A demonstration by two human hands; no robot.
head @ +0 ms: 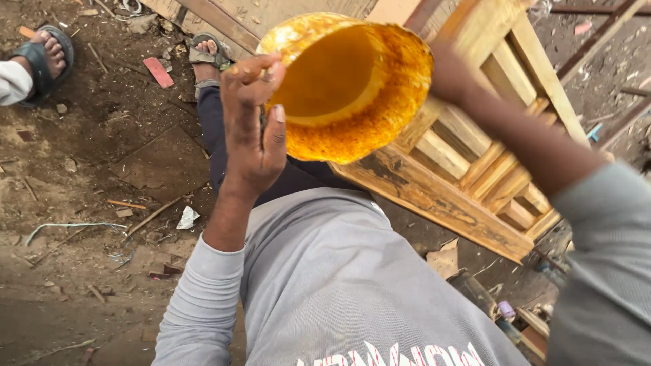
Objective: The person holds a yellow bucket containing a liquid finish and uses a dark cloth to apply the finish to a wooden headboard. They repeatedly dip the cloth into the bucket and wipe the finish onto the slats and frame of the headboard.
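Bowl: a yellow-orange plastic bowl (352,85), crusted with dried glue or varnish on rim and inner wall, held up in front of the person's chest and tipped so its mouth faces the camera. It looks nearly empty; only a film coats the inside.
Left hand: the left hand (254,125) grips the bowl at its near rim, thumb and fingers closed on the edge. A thin dark thing seems tucked in the same grip, too hidden to name.
Right hand: the right hand (451,74) lies beyond the bowl, mostly hidden by it, against the wooden frame (475,163). Whether its fingers are closed on anything, I cannot tell.
Frame: a slatted piece of pale wood, with darker stained rails, leaning across the person's lap side, just behind and below the bowl.
Ground: bare dirt (102,169) strewn with wood chips and offcuts; the person's own sandalled foot (207,57) is ahead, and another person's sandalled foot (44,57) is at the far left, well apart.
Step in hand: to my eye, coating the frame, with the bowl kept close as the supply.
Next move calls for: a steady left hold so the bowl stays level enough, and the right hand working along the uncoated slats.
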